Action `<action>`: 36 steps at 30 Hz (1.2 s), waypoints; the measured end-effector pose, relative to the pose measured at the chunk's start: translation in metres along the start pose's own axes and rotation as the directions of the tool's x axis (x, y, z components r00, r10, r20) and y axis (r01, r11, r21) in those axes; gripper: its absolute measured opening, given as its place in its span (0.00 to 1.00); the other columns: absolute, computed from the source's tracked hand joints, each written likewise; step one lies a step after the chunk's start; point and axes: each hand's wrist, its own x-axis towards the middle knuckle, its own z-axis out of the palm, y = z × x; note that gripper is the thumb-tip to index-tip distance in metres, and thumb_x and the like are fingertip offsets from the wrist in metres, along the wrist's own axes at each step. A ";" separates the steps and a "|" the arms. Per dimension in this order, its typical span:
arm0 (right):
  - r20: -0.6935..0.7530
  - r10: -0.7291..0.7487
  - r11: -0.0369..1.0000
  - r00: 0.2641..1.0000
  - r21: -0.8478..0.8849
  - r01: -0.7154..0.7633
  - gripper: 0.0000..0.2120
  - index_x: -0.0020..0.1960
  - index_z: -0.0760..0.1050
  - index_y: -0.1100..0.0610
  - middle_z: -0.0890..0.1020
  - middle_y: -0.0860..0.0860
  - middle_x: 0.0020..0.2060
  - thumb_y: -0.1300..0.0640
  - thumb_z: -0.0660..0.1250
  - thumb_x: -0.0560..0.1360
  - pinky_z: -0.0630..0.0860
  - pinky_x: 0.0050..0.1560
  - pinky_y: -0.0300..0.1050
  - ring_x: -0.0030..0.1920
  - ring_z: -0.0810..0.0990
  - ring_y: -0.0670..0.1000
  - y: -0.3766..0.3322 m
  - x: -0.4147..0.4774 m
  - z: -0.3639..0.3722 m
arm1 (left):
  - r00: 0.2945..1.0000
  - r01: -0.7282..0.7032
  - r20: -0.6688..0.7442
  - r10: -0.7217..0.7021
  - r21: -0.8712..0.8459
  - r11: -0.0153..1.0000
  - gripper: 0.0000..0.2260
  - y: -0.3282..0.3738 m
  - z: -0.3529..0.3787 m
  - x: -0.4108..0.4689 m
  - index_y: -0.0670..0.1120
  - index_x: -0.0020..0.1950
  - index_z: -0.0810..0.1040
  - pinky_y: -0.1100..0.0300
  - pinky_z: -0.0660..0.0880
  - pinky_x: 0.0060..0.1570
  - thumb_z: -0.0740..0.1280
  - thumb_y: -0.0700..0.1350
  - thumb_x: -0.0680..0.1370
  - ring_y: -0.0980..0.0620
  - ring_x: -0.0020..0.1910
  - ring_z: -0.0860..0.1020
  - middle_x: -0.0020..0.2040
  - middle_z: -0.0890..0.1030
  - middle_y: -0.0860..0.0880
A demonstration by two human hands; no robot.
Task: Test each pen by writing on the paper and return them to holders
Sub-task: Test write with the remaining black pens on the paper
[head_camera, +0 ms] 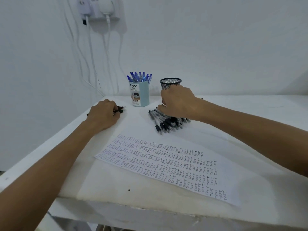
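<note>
A pile of black pens (165,121) lies on the white table behind the paper (166,165), which is covered in rows of the word TEST. My right hand (178,101) rests on the far end of the pile, its fingers curled over the pens. My left hand (104,115) grips a small bunch of black pens (121,109) at the table's left. A light blue holder (139,94) full of blue pens stands at the back. Beside it is a black mesh holder (170,83), partly hidden by my right hand.
The table's left edge (50,142) and front edge (150,209) are close by. White cables (90,55) hang down the wall from a socket with chargers (100,9) at the upper left.
</note>
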 end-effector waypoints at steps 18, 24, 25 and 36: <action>-0.210 -0.162 0.961 0.964 0.187 0.203 0.10 0.54 0.75 0.59 0.79 0.53 0.50 0.53 0.65 0.79 0.68 0.43 0.46 0.50 0.76 0.54 -0.003 -0.007 0.013 | 0.988 -0.083 -0.118 0.102 0.152 0.985 0.07 0.046 -0.026 -0.019 0.40 0.51 0.73 0.49 0.71 0.39 0.60 0.43 0.84 0.42 0.40 0.74 0.46 0.80 0.41; -0.329 -0.303 0.936 0.894 0.073 0.344 0.23 0.70 0.71 0.59 0.74 0.56 0.66 0.55 0.69 0.77 0.80 0.48 0.52 0.63 0.72 0.57 -0.013 0.000 0.019 | 0.978 -0.188 -0.145 0.148 -0.316 0.930 0.08 0.091 -0.054 -0.034 0.42 0.55 0.80 0.50 0.79 0.43 0.65 0.45 0.84 0.44 0.40 0.81 0.45 0.84 0.45; -0.342 -0.333 0.923 0.879 0.070 0.377 0.22 0.69 0.72 0.60 0.76 0.56 0.63 0.54 0.69 0.78 0.80 0.48 0.54 0.61 0.73 0.56 -0.013 0.001 0.019 | 0.980 -0.189 -0.127 0.150 -0.396 0.899 0.08 0.095 -0.057 -0.036 0.42 0.54 0.81 0.52 0.80 0.40 0.65 0.45 0.84 0.45 0.38 0.83 0.44 0.84 0.46; -0.314 -0.352 0.934 0.882 -0.057 0.353 0.12 0.56 0.78 0.59 0.84 0.52 0.47 0.51 0.63 0.82 0.75 0.46 0.51 0.57 0.74 0.58 0.014 -0.020 0.012 | 0.995 -0.087 -0.006 0.101 -0.562 0.822 0.06 0.085 -0.064 -0.065 0.48 0.50 0.84 0.68 0.74 0.32 0.69 0.47 0.83 0.57 0.31 0.83 0.38 0.86 0.53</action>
